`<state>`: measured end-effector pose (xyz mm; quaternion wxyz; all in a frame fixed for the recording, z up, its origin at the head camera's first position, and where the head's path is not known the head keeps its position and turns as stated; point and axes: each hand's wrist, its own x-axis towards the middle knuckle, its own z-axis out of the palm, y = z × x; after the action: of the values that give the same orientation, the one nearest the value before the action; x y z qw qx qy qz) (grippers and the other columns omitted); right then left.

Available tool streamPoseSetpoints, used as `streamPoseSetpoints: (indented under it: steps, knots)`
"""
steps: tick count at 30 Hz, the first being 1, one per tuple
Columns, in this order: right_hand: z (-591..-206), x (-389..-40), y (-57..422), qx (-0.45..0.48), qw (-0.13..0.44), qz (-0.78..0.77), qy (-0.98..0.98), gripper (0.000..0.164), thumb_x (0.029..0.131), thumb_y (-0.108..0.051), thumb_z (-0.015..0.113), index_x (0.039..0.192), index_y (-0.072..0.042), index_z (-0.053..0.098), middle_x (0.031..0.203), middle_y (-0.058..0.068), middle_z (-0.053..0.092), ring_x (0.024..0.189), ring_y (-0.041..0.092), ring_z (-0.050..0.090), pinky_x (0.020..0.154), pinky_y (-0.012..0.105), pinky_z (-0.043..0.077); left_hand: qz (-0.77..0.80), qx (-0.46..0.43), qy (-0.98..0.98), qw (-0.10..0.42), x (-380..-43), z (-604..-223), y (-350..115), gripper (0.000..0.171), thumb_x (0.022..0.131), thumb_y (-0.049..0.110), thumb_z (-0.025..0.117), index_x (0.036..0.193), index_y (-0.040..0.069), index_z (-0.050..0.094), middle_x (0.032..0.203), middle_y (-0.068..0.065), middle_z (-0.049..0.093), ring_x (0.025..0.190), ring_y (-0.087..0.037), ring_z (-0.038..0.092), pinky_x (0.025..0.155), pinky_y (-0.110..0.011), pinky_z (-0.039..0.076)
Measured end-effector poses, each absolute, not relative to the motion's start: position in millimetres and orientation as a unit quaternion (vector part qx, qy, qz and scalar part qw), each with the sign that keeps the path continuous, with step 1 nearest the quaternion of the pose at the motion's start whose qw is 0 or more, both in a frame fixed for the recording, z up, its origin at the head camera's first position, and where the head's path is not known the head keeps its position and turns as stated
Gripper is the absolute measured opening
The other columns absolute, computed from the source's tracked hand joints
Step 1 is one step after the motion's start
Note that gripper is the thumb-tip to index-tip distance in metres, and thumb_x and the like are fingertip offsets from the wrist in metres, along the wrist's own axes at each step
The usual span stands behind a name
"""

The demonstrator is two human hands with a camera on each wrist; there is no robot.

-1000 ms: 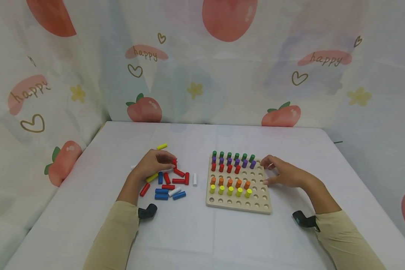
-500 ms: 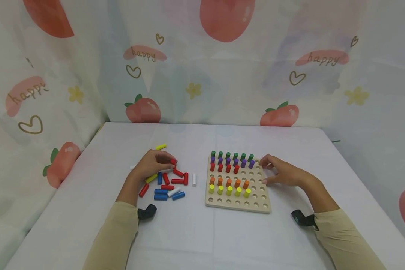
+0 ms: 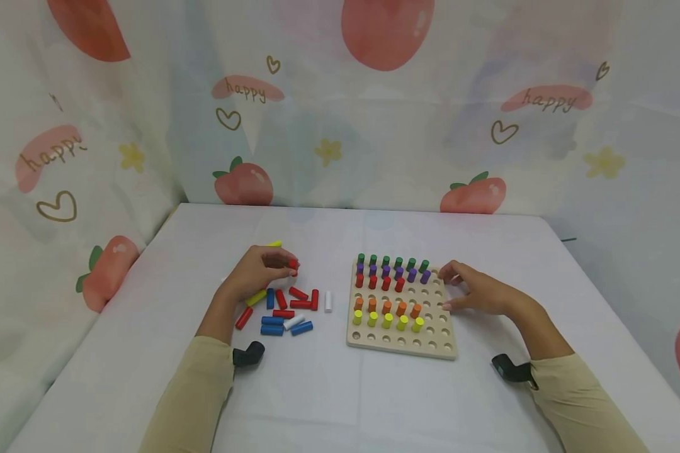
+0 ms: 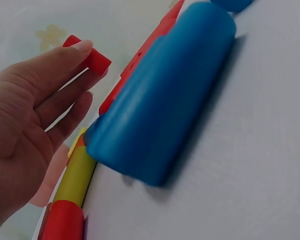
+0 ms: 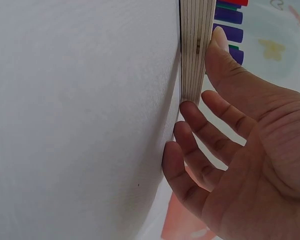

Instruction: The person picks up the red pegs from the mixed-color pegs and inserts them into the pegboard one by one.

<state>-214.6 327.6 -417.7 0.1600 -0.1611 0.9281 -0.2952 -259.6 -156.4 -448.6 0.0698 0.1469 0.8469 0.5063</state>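
Observation:
In the head view my left hand (image 3: 255,272) pinches a red peg (image 3: 293,265) above a pile of loose pegs. The left wrist view shows this red peg (image 4: 94,56) between thumb and fingers, with a blue peg (image 4: 165,95) large in the foreground. To the right lies a wooden pegboard (image 3: 396,345) with rows of green, purple, red, orange and yellow pegs standing in its holes. My right hand (image 3: 478,290) rests at the board's right edge, thumb and fingers apart. Seen from the right wrist, the thumb and fingertips touch the board's layered side (image 5: 195,55).
Loose red, blue, white and yellow pegs lie left of the board, among them a blue peg (image 3: 272,330) and a white peg (image 3: 328,302). A yellow peg (image 3: 275,243) is partly behind my left hand. A printed curtain (image 3: 374,126) stands behind the white table (image 3: 317,402).
My left hand has risen slightly from the pile with the red peg in its fingertips. The right hand stays at the board's edge.

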Motion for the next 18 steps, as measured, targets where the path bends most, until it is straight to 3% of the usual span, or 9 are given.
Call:
streamPoseSetpoints:
  steps: [18]
  knots:
    - [-416.9,-212.9,327.7,-0.156,0.159,-0.293,0.93,0.065,0.087,-0.029,0.085,0.135,-0.007,0.047,0.137,0.018,0.053,0.131,0.043,0.046,0.109,0.067,0.035,0.535,0.157,0.83,0.024,-259.6,-437.7,-146.0,0.029,0.094,0.019,0.08,0.121,0.011,0.075,0.11,0.001,0.074,0.108,-0.022,0.067,0.095,-0.04,0.055]
